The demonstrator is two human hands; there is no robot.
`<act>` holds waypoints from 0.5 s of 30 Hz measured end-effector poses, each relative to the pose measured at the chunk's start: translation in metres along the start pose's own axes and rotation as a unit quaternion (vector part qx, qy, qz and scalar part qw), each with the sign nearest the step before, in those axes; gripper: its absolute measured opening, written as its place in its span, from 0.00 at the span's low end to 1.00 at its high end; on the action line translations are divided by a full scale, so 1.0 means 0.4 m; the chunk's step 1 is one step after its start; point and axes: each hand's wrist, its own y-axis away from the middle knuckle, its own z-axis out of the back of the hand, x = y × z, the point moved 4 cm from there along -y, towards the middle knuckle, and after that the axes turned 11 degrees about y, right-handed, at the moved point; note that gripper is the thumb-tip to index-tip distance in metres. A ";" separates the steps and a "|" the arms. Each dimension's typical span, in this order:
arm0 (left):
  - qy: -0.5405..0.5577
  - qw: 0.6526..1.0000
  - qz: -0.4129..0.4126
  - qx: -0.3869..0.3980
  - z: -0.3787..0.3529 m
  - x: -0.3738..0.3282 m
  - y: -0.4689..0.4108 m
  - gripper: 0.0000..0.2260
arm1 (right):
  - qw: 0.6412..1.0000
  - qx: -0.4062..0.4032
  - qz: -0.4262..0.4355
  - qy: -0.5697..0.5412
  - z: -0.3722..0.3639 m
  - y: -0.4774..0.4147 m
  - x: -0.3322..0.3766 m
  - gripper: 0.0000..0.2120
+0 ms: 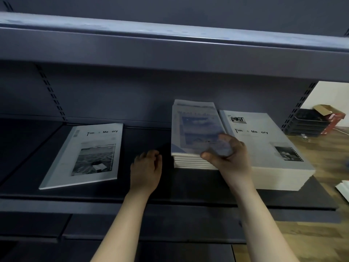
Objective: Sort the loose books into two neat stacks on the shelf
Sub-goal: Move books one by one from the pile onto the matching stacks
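Shelf board: the dark shelf (170, 188) carries all the books; its front edge is nearest to the person.
Left hand: the left hand (146, 167) hangs just above the bare board, between the loose book and the small stack, with fingers loosely curled and holding nothing.
Right hand: the right hand (224, 154) pinches the near right corner of the top book (196, 127), thumb at the near edge and fingers on the cover.
Top book: blue cover, blurred. It lies on the small stack (190, 163), a little crooked against the books under it.
Step in hand: squaring this book onto its pile, I judge.
To do it well: put the free hand on the left side of the pile as a stop. Slide the book until its edges meet those below, and let go only when it lies flat.
Large stack: the large stack (264, 144) of "Time & Memory" copies stands just beside, on the right.
Loose book: the loose book (85, 156) has the same title and lies flat and skewed at the left, well apart. It probably belongs on the large stack.
Far: black letter trays (306, 123) and a red box (332, 116) are past the shelf end.
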 end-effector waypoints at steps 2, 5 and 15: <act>-0.035 0.999 0.002 -0.002 -0.007 0.004 0.005 0.14 | 1.000 0.001 0.006 0.017 0.004 0.001 0.010 0.35; -0.084 0.996 -0.002 0.003 -0.017 0.004 0.009 0.14 | 0.999 -0.010 0.010 0.046 0.006 -0.001 0.018 0.35; -0.099 0.995 -0.010 -0.002 -0.022 0.012 0.000 0.13 | 0.983 -0.084 0.079 0.146 -0.012 -0.021 0.026 0.37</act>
